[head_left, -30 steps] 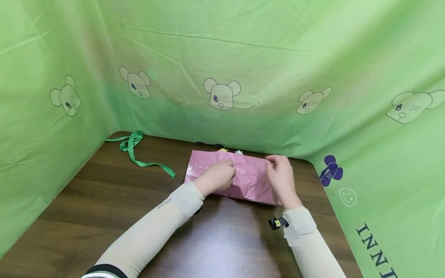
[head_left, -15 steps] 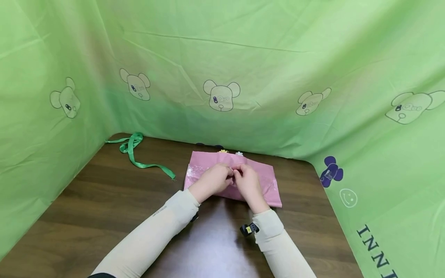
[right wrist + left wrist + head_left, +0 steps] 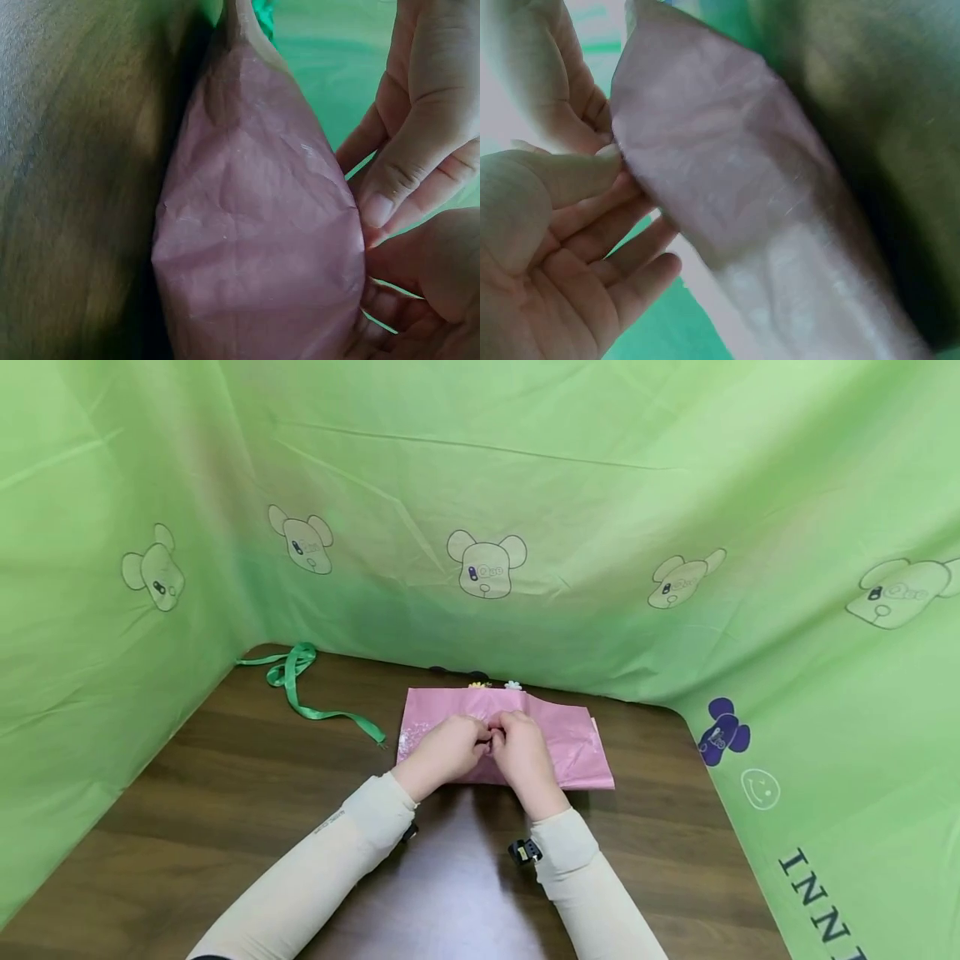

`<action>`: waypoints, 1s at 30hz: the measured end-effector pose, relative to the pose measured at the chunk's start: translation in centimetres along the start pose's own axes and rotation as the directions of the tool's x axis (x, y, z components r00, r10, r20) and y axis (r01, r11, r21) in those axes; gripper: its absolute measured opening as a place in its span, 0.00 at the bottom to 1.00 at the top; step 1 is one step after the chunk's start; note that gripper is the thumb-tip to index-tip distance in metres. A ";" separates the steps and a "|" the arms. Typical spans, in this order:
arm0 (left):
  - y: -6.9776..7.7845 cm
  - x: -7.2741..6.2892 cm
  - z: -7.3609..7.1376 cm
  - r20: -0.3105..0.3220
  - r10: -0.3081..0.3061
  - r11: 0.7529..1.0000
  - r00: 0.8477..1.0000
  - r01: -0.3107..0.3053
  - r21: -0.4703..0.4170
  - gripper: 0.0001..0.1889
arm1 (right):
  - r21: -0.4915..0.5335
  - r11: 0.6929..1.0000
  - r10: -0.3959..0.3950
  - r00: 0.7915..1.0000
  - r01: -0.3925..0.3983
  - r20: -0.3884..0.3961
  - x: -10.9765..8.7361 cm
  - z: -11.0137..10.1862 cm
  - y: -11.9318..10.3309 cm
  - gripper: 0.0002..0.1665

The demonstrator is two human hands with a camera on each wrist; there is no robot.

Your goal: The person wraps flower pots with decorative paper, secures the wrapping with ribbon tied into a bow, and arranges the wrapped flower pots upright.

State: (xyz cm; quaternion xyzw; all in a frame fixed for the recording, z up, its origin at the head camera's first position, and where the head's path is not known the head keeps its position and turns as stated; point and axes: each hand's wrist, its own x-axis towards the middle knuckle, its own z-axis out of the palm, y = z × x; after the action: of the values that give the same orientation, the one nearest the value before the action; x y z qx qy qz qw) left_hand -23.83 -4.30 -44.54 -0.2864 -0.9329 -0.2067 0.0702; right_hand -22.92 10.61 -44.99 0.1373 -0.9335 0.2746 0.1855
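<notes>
A glossy, creased pink wrapping [image 3: 573, 731] lies near the back of the table, like a flat package; its contents are hidden. At its middle, my left hand [image 3: 444, 750] and right hand [image 3: 522, 753] meet fingertip to fingertip. In the left wrist view, the thumb and fingers of my left hand [image 3: 570, 240] pinch the upper edge of the pink wrapping [image 3: 720, 142]. My right hand [image 3: 435, 277] grips the same edge right beside it in the right wrist view, where the wrapping [image 3: 255, 202] bulges below the fingers.
A green ribbon [image 3: 307, 712] lies loosely at the back left of the brown wooden table [image 3: 225, 793]. Small yellow [image 3: 477, 685] and white flower shapes [image 3: 513, 685] show just behind the wrapping. Green printed cloth [image 3: 480, 468] encloses the table's back and sides.
My right hand has moved left from the wrapping's right end to its middle, beside my left hand. The left hand has shifted slightly left. The ribbon lies as before.
</notes>
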 end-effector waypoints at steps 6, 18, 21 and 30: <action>-0.6 -1.4 0.7 -0.126 0.003 0.999 0.992 0.002 0.037 0.07 | -0.085 0.996 0.000 1.000 0.001 0.004 -0.1 0.4 0.1 0.03; -1.1 -6.0 -1.3 -0.120 -0.307 0.920 0.944 0.262 -0.292 0.07 | -0.232 0.969 -0.091 0.995 0.082 -0.028 -0.1 0.4 -1.0 0.08; -0.8 -7.5 -1.1 0.042 -0.457 0.700 0.888 0.389 -0.598 0.10 | -0.262 0.963 -0.088 0.994 0.070 -0.058 -0.2 0.8 -1.1 0.08; 1.6 -9.7 2.0 0.501 -0.392 -0.489 0.772 0.286 -0.824 0.45 | -0.241 0.970 -0.034 0.995 0.010 -0.096 -0.4 1.6 -1.2 0.08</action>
State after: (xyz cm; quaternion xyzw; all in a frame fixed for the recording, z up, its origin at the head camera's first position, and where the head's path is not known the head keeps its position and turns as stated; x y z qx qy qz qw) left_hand -14.94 -7.19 -48.26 0.1202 -0.4005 -0.8787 -0.2305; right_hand -22.57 8.77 -45.80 0.1101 -0.9479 0.1638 0.2500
